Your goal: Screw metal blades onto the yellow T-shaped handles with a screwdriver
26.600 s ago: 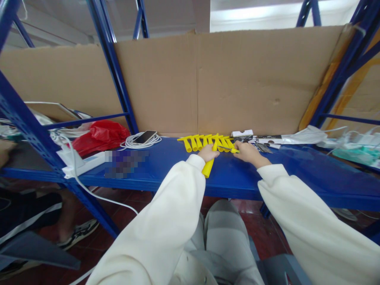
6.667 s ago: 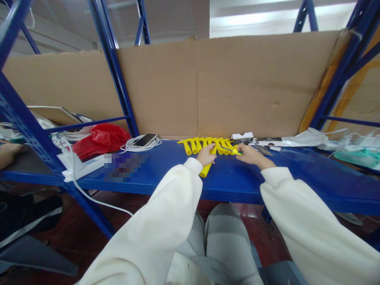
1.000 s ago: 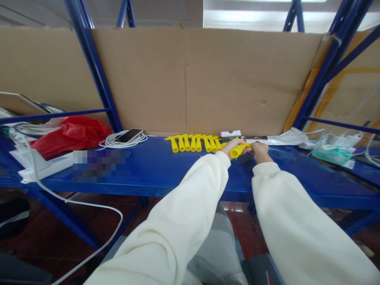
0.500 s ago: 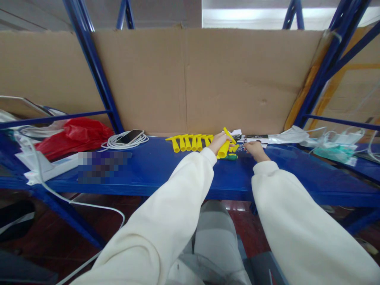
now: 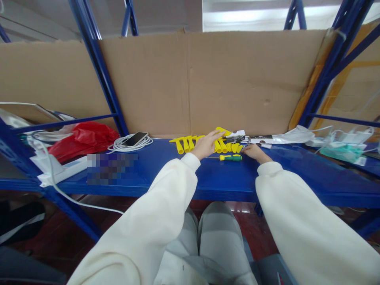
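Note:
Yellow plastic T-shaped pieces with hollow tubes [image 5: 180,147] lie in a row along the back of the blue bench. My left hand [image 5: 205,145] reaches over this row with fingers stretched out, its fingertips at the yellow crossbar [image 5: 224,131] at the right end. It covers the middle of the row. My right hand [image 5: 253,152] is low over the bench, fingers curled together beside small yellow pieces [image 5: 234,148] and tiny metal parts. What its fingertips pinch is too small to make out. A green and yellow screwdriver [image 5: 230,157] lies in front, between my hands.
A phone [image 5: 135,139] rests on a coiled white cable [image 5: 126,148] at left, near a red plastic bag [image 5: 84,138]. Flat black-and-white packets [image 5: 261,139] and a white bag [image 5: 293,135] lie behind my right hand. A cardboard sheet [image 5: 225,83] stands at the back.
The yellow T-shaped piece in my left hand has come down to the row's right end, and that hand has shifted left with fingers straighter. My right hand has moved slightly lower. The screwdriver shows fully.

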### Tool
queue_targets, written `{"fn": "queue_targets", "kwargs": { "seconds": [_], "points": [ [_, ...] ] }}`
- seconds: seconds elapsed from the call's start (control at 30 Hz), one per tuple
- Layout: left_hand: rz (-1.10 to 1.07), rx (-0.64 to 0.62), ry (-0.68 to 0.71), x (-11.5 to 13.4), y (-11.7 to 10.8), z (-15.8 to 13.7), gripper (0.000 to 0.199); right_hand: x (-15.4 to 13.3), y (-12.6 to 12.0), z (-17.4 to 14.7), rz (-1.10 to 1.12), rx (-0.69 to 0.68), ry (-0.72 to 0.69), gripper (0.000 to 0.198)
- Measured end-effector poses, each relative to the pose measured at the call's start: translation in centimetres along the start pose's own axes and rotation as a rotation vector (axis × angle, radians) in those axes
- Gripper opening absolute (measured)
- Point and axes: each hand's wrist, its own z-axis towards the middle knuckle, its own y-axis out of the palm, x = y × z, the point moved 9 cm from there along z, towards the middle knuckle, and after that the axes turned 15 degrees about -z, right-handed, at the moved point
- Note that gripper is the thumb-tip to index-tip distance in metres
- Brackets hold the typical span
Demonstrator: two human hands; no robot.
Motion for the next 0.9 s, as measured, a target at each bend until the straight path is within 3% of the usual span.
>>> {"fn": "queue_targets", "kwargs": {
  "seconds": [0.23,0.37,0.5,0.7,0.8,0.9],
  "points": [
    [0.274,-0.208,0.037,0.5,3.1,-2.2,0.077,-0.6,-0.9,-0.4,-0.049,0.024,0.015,0.02],
    [0.32,-0.249,0.015,0.2,3.4,-2.6,0.077,-3.3,-2.1,-1.7,0.187,0.042,-0.062,0.015],
    [0.336,-0.263,-0.005,-0.3,3.6,-2.7,0.075,-6.2,-1.9,-3.4,0.395,-0.083,-0.184,0.014],
    [0.326,-0.263,-0.003,-0.6,3.8,-2.6,0.074,-8.0,-1.2,-4.6,0.452,-0.213,-0.286,0.009],
    [0.304,-0.264,-0.01,-0.7,3.8,-2.6,0.074,-7.6,-1.0,-4.0,0.462,-0.193,-0.237,0.007],
    [0.296,-0.256,-0.029,-1.0,3.6,-2.6,0.074,-5.6,-1.4,-2.8,0.412,-0.088,-0.106,0.011]
  ]
}}
